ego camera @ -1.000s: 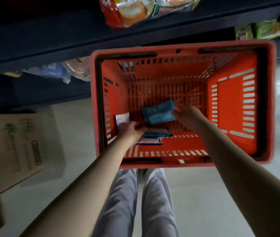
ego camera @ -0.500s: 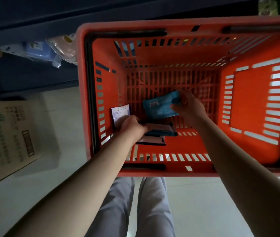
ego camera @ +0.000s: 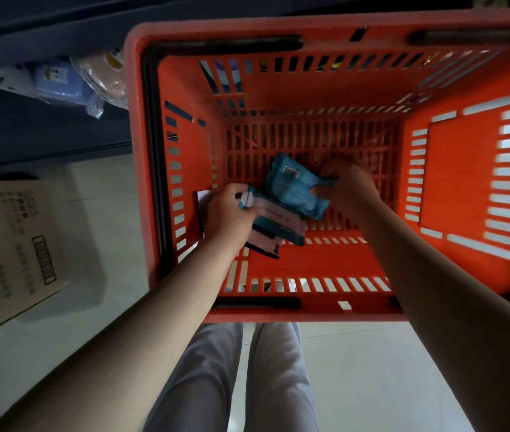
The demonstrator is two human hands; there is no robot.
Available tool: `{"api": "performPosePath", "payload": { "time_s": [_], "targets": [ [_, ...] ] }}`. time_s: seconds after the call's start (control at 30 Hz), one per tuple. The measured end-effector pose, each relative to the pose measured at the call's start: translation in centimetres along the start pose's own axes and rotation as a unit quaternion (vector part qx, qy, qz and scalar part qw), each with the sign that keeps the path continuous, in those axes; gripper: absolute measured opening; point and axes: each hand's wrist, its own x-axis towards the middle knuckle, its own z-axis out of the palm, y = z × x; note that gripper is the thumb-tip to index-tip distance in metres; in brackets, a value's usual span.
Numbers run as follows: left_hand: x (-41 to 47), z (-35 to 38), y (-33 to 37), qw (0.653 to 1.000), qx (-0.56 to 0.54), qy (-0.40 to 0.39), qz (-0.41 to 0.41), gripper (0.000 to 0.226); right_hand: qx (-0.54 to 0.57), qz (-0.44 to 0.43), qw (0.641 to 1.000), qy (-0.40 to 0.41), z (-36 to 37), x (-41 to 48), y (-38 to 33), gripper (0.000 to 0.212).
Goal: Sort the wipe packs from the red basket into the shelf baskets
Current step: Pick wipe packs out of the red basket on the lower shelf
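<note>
Inside the red basket [ego camera: 465, 188], both of the person's hands are down near the floor grid. Right hand [ego camera: 348, 190] pinches one end of a blue wipe pack [ego camera: 294, 188], lifted and tilted. Left hand [ego camera: 227, 216] is closed around a second pack [ego camera: 278, 224], with a white-and-blue pack [ego camera: 266, 246] beneath it.
</note>
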Motion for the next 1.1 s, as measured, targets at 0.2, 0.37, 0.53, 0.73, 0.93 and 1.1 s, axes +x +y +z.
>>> {"api": "performPosePath", "payload": {
  "time_s": [0.2,0.37,0.53,0.73,0.93,1.1],
  "targets": [
    [-1.2,-1.4,2.3,0.994,-0.028,0.080,0.066,0.038,0.148,-0.013,0.988,0.040,-3.3,-2.1,-1.0,0.026],
    [-5.9,-5.8,7.2,0.976,-0.193,0.069,0.073,0.038,0.440,-0.078,0.889,0.102,-9.5,-10.0,-4.7,0.033],
    [-17.2,-14.2,15.1,0.906,-0.418,-0.050,0.054,0.021,0.572,-0.114,0.807,0.089,-17.8,-21.6,-10.8,0.033],
    [-31.4,-23.0,20.1,0.832,-0.530,-0.117,0.115,0.017,0.500,-0.206,0.835,0.100,-25.3,-34.6,-18.5,0.034],
    [-39.1,-29.7,21.4,0.800,-0.549,-0.102,0.221,0.016,0.429,-0.273,0.852,0.127,-27.5,-42.4,-26.9,0.026],
    [-42.0,-36.9,20.6,0.801,-0.511,-0.103,0.296,0.017,0.435,-0.289,0.850,0.076,-27.1,-46.0,-34.7,0.043]
  ]
}}
